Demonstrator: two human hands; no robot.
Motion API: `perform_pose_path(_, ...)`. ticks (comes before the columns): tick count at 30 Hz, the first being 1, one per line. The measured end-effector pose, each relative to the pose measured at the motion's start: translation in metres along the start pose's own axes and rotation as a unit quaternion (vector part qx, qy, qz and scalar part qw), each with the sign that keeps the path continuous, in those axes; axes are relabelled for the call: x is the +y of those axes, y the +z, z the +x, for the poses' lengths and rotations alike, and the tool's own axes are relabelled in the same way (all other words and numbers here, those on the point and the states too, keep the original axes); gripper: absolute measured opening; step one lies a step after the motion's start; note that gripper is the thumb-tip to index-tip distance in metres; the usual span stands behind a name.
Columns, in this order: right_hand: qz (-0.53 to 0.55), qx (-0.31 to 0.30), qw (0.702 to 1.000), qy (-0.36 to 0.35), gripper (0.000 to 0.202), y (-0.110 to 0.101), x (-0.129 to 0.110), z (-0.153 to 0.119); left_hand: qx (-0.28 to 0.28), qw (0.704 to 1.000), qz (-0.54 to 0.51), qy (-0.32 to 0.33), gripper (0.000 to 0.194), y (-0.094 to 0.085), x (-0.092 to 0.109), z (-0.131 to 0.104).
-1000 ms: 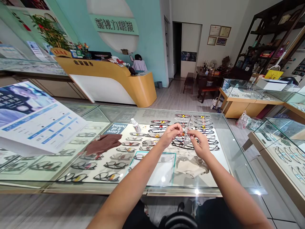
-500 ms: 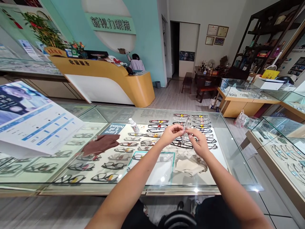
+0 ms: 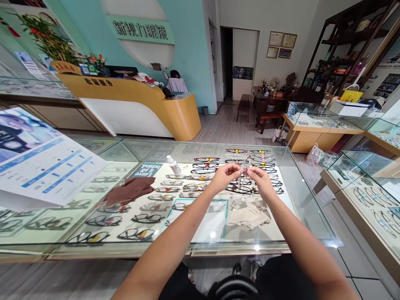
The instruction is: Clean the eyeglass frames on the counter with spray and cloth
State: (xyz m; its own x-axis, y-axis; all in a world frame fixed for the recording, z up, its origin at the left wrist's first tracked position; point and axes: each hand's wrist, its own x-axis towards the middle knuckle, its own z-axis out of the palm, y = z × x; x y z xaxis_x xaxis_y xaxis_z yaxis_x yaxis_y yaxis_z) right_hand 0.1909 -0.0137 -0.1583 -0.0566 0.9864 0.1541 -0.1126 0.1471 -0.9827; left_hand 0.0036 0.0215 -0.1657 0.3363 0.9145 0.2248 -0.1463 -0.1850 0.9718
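Note:
A pair of eyeglasses (image 3: 242, 175) with a clear frame is held up over the glass counter, turned nearly edge-on. My left hand (image 3: 224, 178) pinches it from the left, thumb and forefinger together. On its other side, my right hand (image 3: 260, 180) has its fingertips closed at the frame; exactly where they grip is too small to make out. Below the hands, a crumpled beige cloth (image 3: 250, 216) lies on the counter. Rows of spectacle frames (image 3: 206, 167) show beneath the glass.
On the glass counter (image 3: 206, 248) are a white spray bottle (image 3: 173, 165), a brown cloth (image 3: 129, 191) and a teal-edged tray (image 3: 208, 225). A folded printed card (image 3: 53, 166) stands at the left. More display cases (image 3: 368, 183) are at the right; a reception desk (image 3: 181, 112) is beyond.
My right hand has risen slightly and its fingers have shifted on the eyeglasses, which have tilted a little. My left hand stays almost where it was. The view has turned slightly.

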Motion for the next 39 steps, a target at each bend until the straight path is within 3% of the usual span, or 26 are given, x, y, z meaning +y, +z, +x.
perform_pose_path(7, 0.088, -0.002, 0.995, 0.055, 0.036, 0.002, 0.001, -0.001, 0.005, 1.0, 0.009, -0.002, 0.057, 0.005, 0.002, -0.001)
perform_pose_path(13, 0.124, -0.022, 0.989, 0.083, 0.038, 0.003, -0.001, -0.001, 0.042, 0.999, 0.028, -0.008, 0.061, 0.005, 0.009, -0.001)
perform_pose_path(26, 0.142, -0.036, 0.982, 0.121, 0.031, -0.002, 0.0, 0.003, 0.212, 0.976, 0.044, 0.001, 0.043, -0.019, 0.017, 0.004)
perform_pose_path(35, 0.193, -0.107, 0.965, 0.142, 0.039, -0.003, -0.012, -0.004, 0.225, 0.972, -0.046, -0.049, 0.054, -0.02, 0.015, 0.008)
perform_pose_path(39, 0.213, -0.124, 0.963, 0.109, 0.039, -0.005, -0.016, -0.006, 0.208, 0.973, -0.078, -0.058, 0.06, -0.019, 0.018, 0.008)
